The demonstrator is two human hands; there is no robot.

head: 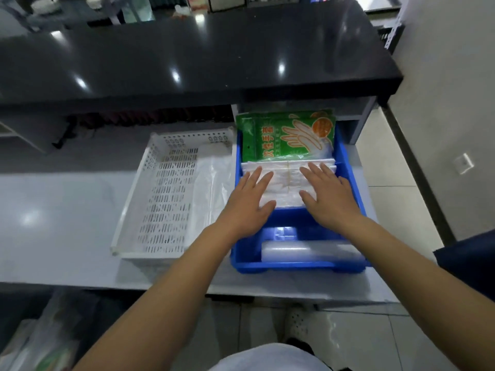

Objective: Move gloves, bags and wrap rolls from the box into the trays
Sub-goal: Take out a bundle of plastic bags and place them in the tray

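A blue box (351,180) stands on the grey counter, right of a white perforated tray (150,191). At the box's far end lies a stack of green glove packs (288,135). A bundle of white plastic bags (286,180) fills its middle. A clear wrap roll (308,250) lies along its near wall. My left hand (247,200) rests flat on the bundle's left part, fingers spread. My right hand (328,195) lies flat on its right part. Neither hand grips anything. A clear plastic sheet (211,188) lies in the tray's right side.
A black glossy raised counter (187,54) runs across behind the box and tray. The grey counter (59,210) stretches left of the tray. Its front edge is close to me. A tiled floor lies to the right, and plastic bags (40,344) sit at the lower left.
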